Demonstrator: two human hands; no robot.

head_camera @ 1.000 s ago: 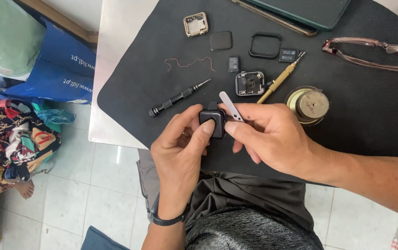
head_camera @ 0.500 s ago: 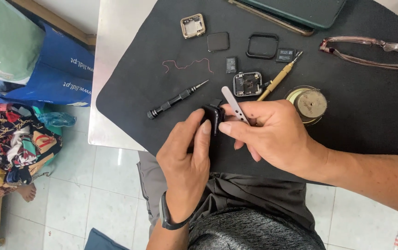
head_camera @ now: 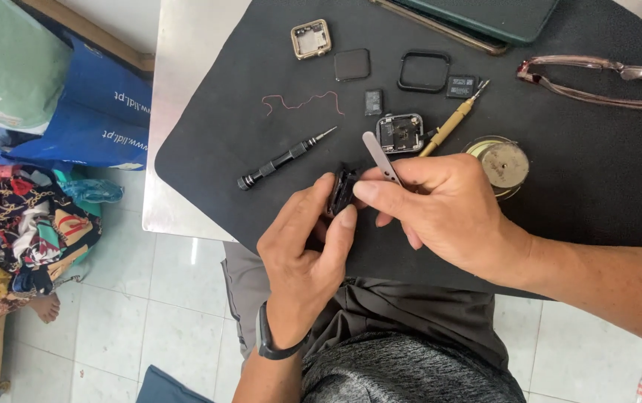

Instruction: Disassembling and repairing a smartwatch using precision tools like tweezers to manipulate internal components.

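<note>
The left hand [head_camera: 302,257] pinches a small black watch case [head_camera: 342,189] between thumb and fingers, holding it on edge just above the black mat [head_camera: 597,186]. The case is dark, squarish with rounded corners, and turned so that mostly its thin side shows. The right hand [head_camera: 440,213] meets it from the right, its fingertips against the case, and grips metal tweezers [head_camera: 380,157] whose blunt end sticks up and to the left past the knuckles.

On the mat just beyond the hands lie a black screwdriver [head_camera: 285,158] to the left, an opened watch body [head_camera: 400,133] and a yellow-handled tool [head_camera: 451,124] beside it, and a round tin [head_camera: 504,163] next to the right hand. Farther off are a thin pink wire [head_camera: 302,103], a black glass square [head_camera: 352,65], a black frame [head_camera: 424,71], a gold case [head_camera: 311,39] and glasses [head_camera: 597,75].
</note>
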